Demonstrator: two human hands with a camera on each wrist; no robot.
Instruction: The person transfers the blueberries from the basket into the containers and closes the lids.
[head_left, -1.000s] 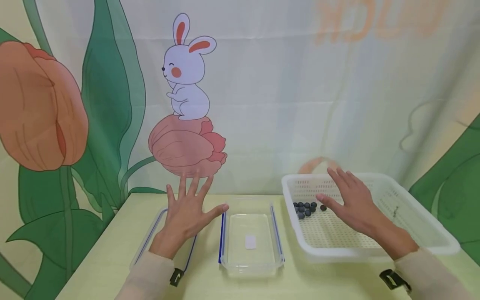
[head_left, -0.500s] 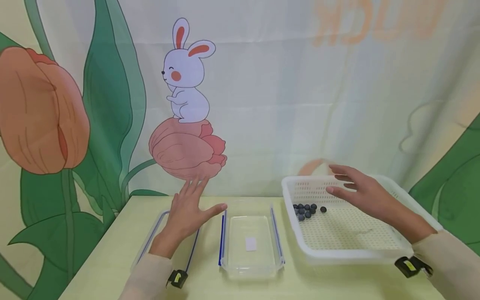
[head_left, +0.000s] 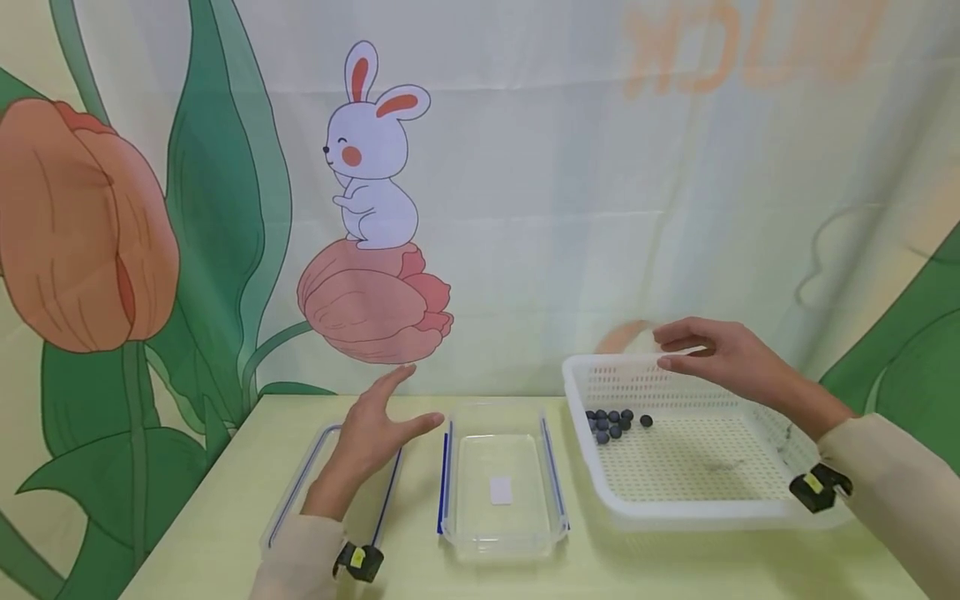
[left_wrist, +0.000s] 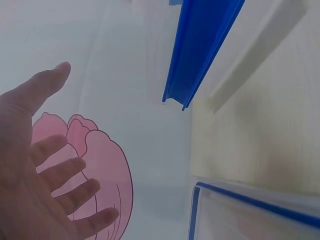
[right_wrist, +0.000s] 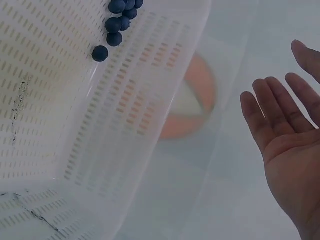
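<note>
Right of the clear container point(head_left: 517, 546), dark blue berries point(head_left: 614, 422) bunch inside the white basket point(head_left: 690, 510) — 1 sits just apart from the cluster. The right hand point(head_left: 723, 357) hovers above that basket's far side, fingers gently bent, gripping nothing. Left of the container, the left hand point(head_left: 377, 429) floats over the blue-edged lid point(head_left: 377, 496) — thumb spread wide, nothing held. Behind the container hangs a rabbit-print curtain point(head_left: 525, 208).

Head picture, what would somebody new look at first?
Probably the white rabbit, printed on the backdrop and sitting on a pink tulip, left of the middle. Next, maybe the dark blue berries, mostly bunched at the left side of the white basket, with the empty right hand close by.
</note>
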